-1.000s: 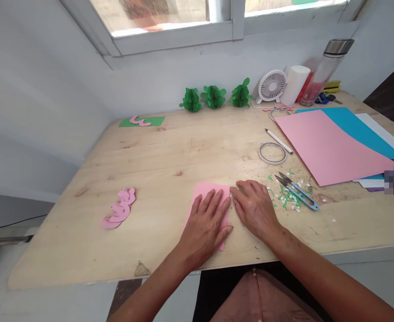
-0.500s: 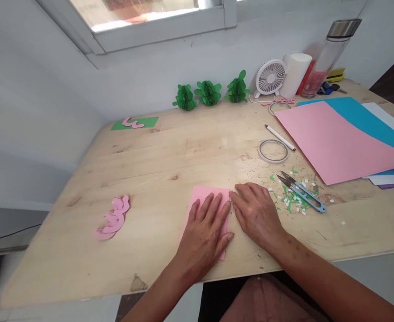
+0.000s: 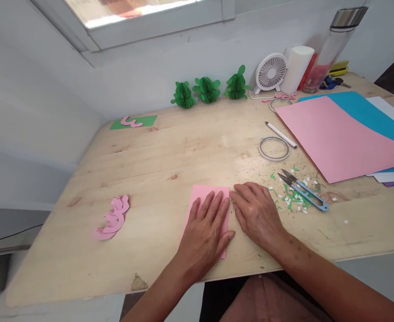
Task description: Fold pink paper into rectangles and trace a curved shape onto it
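A pink sheet of paper lies flat on the wooden table near its front edge. My left hand rests palm down on the sheet, fingers spread, hiding much of its middle; the thumb reaches past the right edge. Just to the right, my right hand lies on the tabletop with slightly bent fingers, its index fingertip at the sheet's upper right edge. Its thumb is tucked out of sight, and no held thing shows. Beyond that hand are blue-handled thread snips, lying on green and white paper scraps.
Pink scalloped cutouts lie at left. A green strip bears another pink piece. Several green paper shapes stand by the wall, near a fan and bottle. Tape rolls, a pen and coloured sheets lie right.
The camera view has shifted slightly. Both hands and the pink sheet stay almost where they were.
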Tool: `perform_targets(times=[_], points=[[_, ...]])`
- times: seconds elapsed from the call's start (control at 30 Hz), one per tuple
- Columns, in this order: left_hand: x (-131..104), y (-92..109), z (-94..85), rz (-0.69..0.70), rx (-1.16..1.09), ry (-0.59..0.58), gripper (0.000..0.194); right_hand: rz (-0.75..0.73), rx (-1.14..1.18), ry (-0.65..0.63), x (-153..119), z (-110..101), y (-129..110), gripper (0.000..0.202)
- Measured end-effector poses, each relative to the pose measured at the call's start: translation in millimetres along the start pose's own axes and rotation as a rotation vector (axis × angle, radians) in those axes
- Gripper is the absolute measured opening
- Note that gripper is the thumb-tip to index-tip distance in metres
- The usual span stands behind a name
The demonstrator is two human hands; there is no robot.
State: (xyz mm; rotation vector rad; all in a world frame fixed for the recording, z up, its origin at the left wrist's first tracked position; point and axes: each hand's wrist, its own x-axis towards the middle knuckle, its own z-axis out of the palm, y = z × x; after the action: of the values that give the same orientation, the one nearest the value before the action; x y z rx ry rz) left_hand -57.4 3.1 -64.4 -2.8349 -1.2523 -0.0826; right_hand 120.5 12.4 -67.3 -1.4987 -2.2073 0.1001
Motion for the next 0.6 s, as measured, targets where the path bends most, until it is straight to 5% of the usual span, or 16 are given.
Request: perform_targets(times=[0.6], points=[[0.6,0.3,0.6,-0.011,-0.01,-0.007,0.061,-0.009,-0.087,-0.037,2.2,-0.4,1.7,0.024]])
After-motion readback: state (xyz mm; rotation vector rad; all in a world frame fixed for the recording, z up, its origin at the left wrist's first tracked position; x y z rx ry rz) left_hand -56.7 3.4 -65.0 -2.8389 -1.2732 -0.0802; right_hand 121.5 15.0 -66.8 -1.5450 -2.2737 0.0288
